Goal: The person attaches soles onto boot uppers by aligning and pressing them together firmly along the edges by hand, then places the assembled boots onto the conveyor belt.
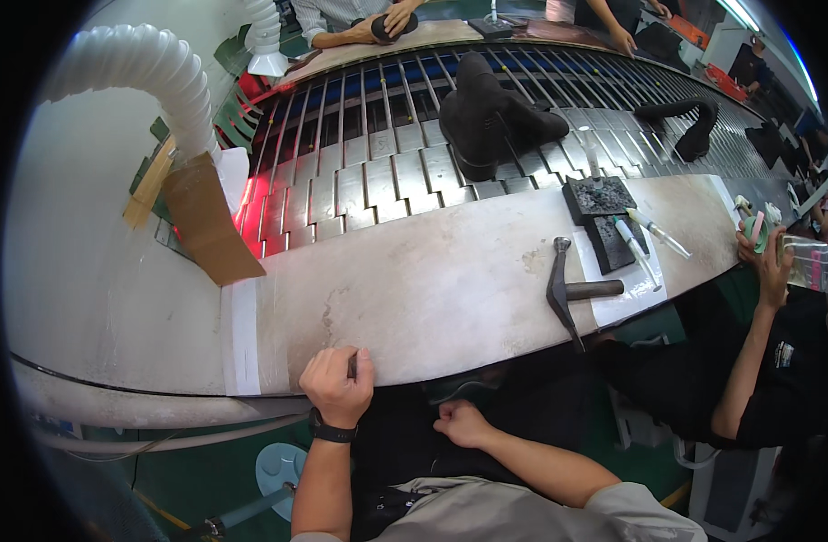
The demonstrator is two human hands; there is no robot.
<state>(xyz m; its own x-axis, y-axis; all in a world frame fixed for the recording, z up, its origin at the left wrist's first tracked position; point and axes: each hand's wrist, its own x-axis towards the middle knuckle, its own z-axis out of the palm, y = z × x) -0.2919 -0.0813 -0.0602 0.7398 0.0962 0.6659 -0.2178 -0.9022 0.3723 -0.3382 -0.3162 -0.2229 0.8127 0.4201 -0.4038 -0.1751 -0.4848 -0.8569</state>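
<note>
My left hand [337,384] rests as a fist on the front edge of the pale worktop [414,316], a dark watch [332,428] on its wrist. A small dark patch shows between thumb and fingers; I cannot make out whether it is an object or a gap. Below the edge, over my lap, my right hand [463,425] has its fingers curled in and its palm hidden. Nearest to the right hand on the worktop lies a hammer [594,290] with a dark handle. Beyond the worktop, a black boot [486,117] stands on the metal conveyor [378,172].
Two pens [658,232] lie by dark blocks [612,242] on white paper. Another black boot [694,140] is farther right. A cardboard flap [206,221] and white duct hose [147,68] stand left. A co-worker's hand [772,271] holds a tape dispenser; another person's hands [387,23] are across.
</note>
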